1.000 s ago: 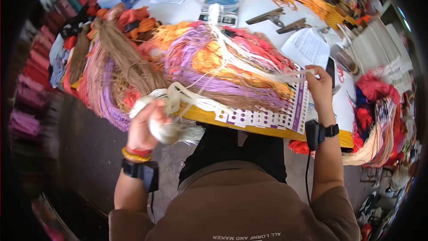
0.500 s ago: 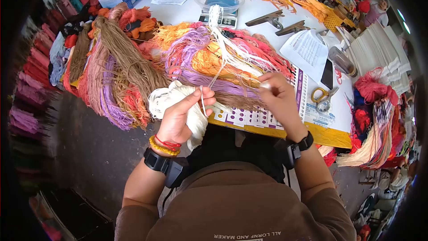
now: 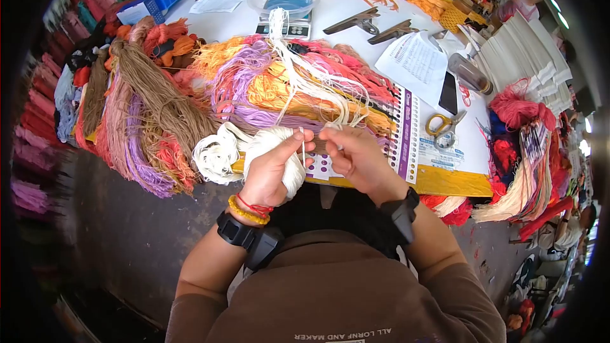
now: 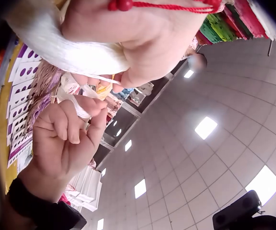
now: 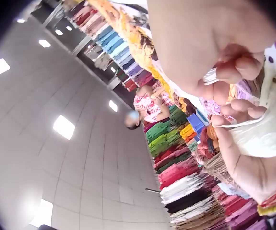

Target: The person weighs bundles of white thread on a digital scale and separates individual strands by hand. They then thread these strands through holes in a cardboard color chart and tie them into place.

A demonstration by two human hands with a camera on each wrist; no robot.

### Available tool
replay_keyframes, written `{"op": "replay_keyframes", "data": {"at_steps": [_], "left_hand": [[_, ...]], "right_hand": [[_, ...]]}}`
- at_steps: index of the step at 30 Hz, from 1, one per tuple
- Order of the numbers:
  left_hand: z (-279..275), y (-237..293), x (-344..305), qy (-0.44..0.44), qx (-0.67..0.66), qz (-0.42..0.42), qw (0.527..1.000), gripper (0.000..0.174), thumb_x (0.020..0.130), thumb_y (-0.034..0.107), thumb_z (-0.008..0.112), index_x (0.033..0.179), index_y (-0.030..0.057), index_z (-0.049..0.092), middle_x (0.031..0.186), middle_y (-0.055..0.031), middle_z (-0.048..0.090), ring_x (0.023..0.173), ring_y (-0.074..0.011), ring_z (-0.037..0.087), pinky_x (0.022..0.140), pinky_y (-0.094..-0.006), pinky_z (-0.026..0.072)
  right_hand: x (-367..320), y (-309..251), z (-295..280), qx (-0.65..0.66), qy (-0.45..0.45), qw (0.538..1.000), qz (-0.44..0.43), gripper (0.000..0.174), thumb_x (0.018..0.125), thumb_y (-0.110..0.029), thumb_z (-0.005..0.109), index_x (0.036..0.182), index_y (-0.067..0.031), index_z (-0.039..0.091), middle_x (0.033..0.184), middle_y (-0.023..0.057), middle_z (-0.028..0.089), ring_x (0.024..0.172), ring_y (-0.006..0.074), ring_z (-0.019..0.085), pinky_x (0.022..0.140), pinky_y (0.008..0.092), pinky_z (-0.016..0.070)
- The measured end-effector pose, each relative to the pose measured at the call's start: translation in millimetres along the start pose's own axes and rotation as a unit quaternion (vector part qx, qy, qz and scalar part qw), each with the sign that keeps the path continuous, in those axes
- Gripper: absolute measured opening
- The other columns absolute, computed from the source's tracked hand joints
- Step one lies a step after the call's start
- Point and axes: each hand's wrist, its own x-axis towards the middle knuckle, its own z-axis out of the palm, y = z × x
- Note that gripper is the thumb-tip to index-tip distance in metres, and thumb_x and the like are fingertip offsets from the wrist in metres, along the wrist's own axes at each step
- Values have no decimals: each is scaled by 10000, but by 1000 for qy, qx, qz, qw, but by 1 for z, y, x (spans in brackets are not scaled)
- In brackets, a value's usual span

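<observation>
The left hand [image 3: 270, 171] pinches a white strand between thumb and fingertips, with a thick white skein [image 3: 292, 174] hanging over and behind it. Close on its right, the right hand [image 3: 363, 164] has curled fingers holding white thread [image 3: 342, 114] that leads up onto the heap. In the left wrist view the right hand [image 4: 66, 129] grips a white bundle between thumb and fingers. The right wrist view shows the skein [image 5: 267, 132] across the left hand [image 5: 253, 167]. A looped white coil [image 3: 216, 155] lies at the table edge left of the left hand.
Colored thread bundles [image 3: 273, 86] cover the table beyond the hands, and brown hanks [image 3: 159, 82] spill over its left edge. A punched card [image 3: 406, 127], scissors [image 3: 440, 128], a phone [image 3: 448, 94] and paper [image 3: 413, 63] lie on the right. Behind are metal clips [image 3: 352, 20] and a scale [image 3: 284, 28].
The hands have come close together from far apart. The right hand has moved left and toward the body; the left hand has moved right from the table's edge with the white skein.
</observation>
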Motion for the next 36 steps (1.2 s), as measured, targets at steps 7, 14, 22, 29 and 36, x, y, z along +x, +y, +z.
{"op": "replay_keyframes", "data": {"at_steps": [7,14,22,29,36], "left_hand": [[2,-7,1,-18,2,4,1000,260,885,221,534,1021,3,569,909,-57,586,803,-142,553,728,-268,448],[-1,-11,7,-19,-20,10,1000,259,885,208,534,1014,-13,570,907,-62,580,800,-149,543,731,-268,441],[-21,-2,4,-66,-154,10,986,131,901,191,475,895,63,505,581,51,341,519,-62,333,533,-224,326],[-10,5,-4,-93,27,98,990,205,925,249,434,884,63,508,646,9,452,556,-83,427,582,-233,383],[-1,-1,1,-63,267,57,960,252,872,266,556,911,21,597,753,-36,594,580,-104,525,480,-220,411]], "right_hand": [[-3,7,26,-202,36,977,-65,186,850,-226,581,809,-48,612,577,-43,484,450,8,326,400,185,237],[3,15,19,-171,45,978,-111,136,835,-164,583,857,-36,623,648,-23,549,537,16,419,471,180,310],[2,-5,-4,174,-72,981,-49,214,852,-148,506,653,-97,446,518,-36,357,414,57,334,402,207,264],[-5,-16,-11,-773,-80,601,-186,186,743,-195,538,799,-18,539,646,185,574,596,352,584,516,447,452],[-21,-30,8,-689,-93,669,-264,191,765,-168,526,885,-34,463,654,154,562,613,355,575,519,456,443]]}}
